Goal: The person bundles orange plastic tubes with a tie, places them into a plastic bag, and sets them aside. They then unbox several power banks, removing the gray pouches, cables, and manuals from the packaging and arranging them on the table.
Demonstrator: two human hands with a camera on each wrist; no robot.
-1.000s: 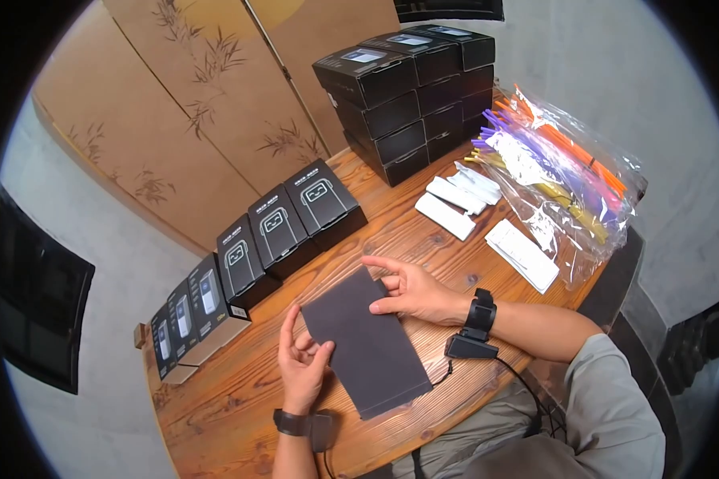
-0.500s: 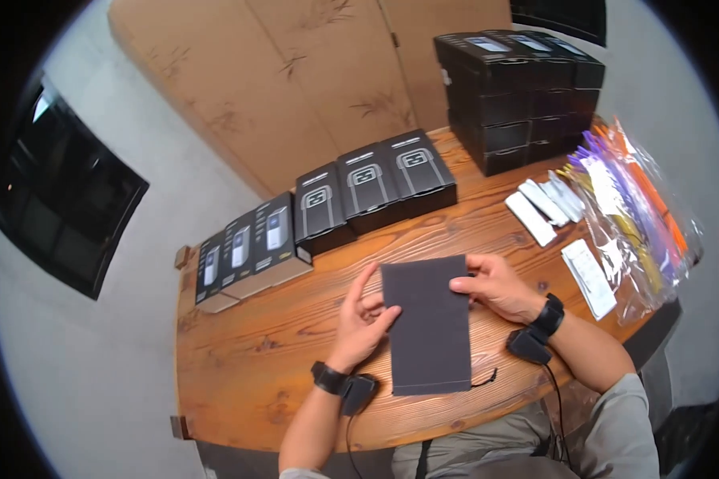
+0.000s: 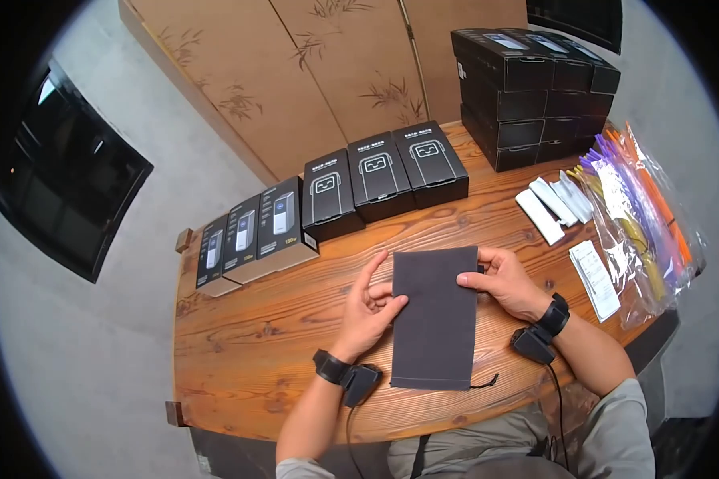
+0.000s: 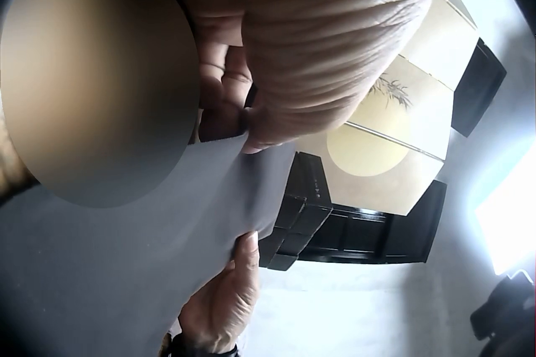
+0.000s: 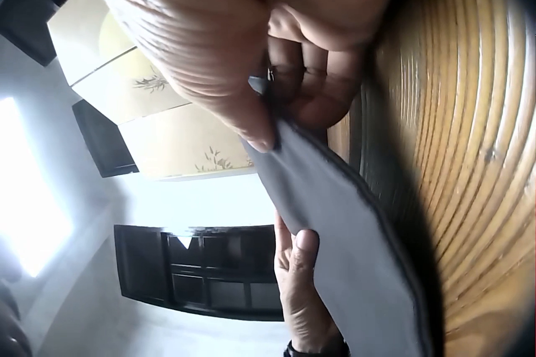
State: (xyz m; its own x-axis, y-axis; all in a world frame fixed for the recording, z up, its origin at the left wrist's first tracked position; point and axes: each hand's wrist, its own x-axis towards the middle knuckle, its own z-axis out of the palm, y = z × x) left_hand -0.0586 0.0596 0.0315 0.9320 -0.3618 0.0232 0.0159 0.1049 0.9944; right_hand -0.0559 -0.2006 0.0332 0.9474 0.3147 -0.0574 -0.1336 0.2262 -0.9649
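Observation:
A flat dark grey drawstring pouch (image 3: 434, 327) is held up by both hands over the table's near side. A short black cord (image 3: 486, 382) pokes out at its lower right corner. My left hand (image 3: 366, 315) pinches the pouch's left edge, thumb on the front face and index finger stretched up beside it. On the opposite edge, my right hand (image 3: 510, 287) grips with its thumb across the front and its fingers behind, partly hidden. In the right wrist view the pouch (image 5: 335, 240) looks thin, and the left thumb (image 5: 306, 244) presses on its face.
Printed black boxes (image 3: 375, 176) form a row along the back of the wooden table (image 3: 280, 351). More boxes (image 3: 535, 104) are stacked at the back right. White packets (image 3: 542, 215), folded paper slips (image 3: 593, 281) and a clear bag of colourful sticks (image 3: 639, 215) lie on the right.
The head view has turned, so the table things sit farther right. The pouch has gone from slanted to nearly upright in view, with both hands keeping their hold on its edges.

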